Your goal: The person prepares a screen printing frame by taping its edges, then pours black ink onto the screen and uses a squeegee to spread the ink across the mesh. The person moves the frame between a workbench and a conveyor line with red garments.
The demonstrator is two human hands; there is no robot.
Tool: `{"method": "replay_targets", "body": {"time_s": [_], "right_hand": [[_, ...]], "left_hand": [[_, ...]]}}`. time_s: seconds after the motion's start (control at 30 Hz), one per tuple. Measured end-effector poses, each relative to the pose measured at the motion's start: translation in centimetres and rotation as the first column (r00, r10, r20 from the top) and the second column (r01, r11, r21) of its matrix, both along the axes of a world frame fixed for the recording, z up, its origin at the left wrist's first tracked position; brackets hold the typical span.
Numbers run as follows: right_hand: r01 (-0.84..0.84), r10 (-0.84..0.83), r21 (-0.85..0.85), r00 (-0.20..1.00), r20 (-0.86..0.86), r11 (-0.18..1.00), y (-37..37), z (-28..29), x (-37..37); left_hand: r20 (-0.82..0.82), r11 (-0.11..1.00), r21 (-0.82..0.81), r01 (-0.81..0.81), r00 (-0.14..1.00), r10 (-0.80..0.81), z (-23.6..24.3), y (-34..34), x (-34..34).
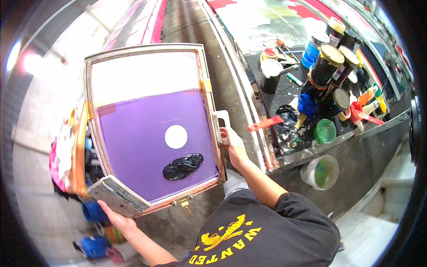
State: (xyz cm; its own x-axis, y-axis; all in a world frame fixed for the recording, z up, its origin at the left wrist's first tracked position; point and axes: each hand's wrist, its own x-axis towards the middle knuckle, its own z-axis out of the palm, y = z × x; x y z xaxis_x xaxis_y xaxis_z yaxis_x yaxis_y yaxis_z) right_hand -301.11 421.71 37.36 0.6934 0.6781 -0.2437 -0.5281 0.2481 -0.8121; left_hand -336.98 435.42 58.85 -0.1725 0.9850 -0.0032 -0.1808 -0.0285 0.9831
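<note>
I hold a metal-framed printing screen (151,116) with a purple lower area, a white upper band, a white circle (176,136) and a black glossy plastic patch (182,166). My right hand (233,144) grips the white handle (222,117) on the frame's right side. My left hand (120,218) holds the lower-left corner, where a grey stained plate (111,192) is attached along the frame. A brass-coloured fitting (186,207) hangs from the frame's bottom edge.
At right, a black workbench (284,142) carries several paint cans (328,60), a green tub (324,130), red tape and tools. A white bucket (319,172) stands below. Long printing tables (235,13) run away from me. Blue containers (93,246) lie on the floor at lower left.
</note>
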Motion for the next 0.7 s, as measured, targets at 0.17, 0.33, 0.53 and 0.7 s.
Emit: {"method": "replay_targets", "body": {"time_s": [0.17,0.33,0.53,0.7], "right_hand": [[0.196,-0.196,-0.010,0.980,-0.029,0.981,11.7,-1.9,4.2],[0.344,-0.335,-0.084,0.937,0.099,0.935,20.8,-0.6,12.0],[0.496,-0.480,-0.092,0.864,0.152,0.864,25.0,0.0,26.7],[0.604,-0.536,-0.188,0.785,0.312,0.775,28.2,2.1,39.7]], "left_hand": [[-0.073,0.981,0.038,0.192,0.979,-0.189,-0.5,15.5,9.2],[-0.086,0.960,0.030,0.277,0.958,-0.274,-1.8,29.1,18.2],[0.037,0.876,0.017,0.481,0.876,-0.481,-6.3,43.4,33.6],[0.123,0.767,-0.059,0.638,0.768,-0.629,-10.3,52.5,48.9]]}}
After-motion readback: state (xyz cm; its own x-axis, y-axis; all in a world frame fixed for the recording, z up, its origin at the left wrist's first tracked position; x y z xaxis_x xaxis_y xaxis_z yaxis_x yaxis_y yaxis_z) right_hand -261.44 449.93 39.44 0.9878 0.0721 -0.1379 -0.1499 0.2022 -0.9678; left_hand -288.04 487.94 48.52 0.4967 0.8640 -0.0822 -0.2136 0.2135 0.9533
